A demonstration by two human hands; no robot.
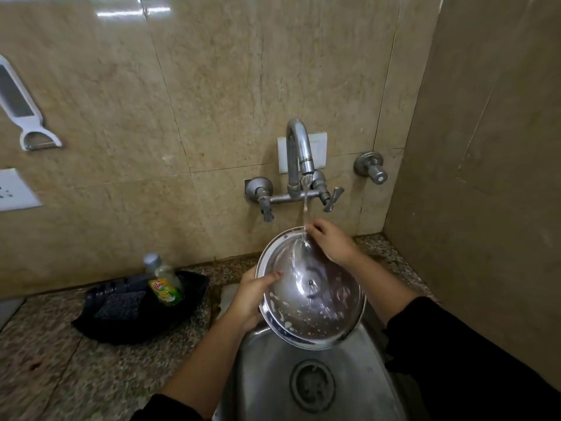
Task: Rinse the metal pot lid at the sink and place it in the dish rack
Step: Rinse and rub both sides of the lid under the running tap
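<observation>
I held the lid tilted over the sink, its hollow side facing me, under the stream from the tap. My left hand gripped its left rim, thumb pressed on the inner face and fingers curled behind. My right hand was at the top rim, fingertips bunched together on the wet edge where the water struck. Soap flecks dotted the lower half of the lid.
</observation>
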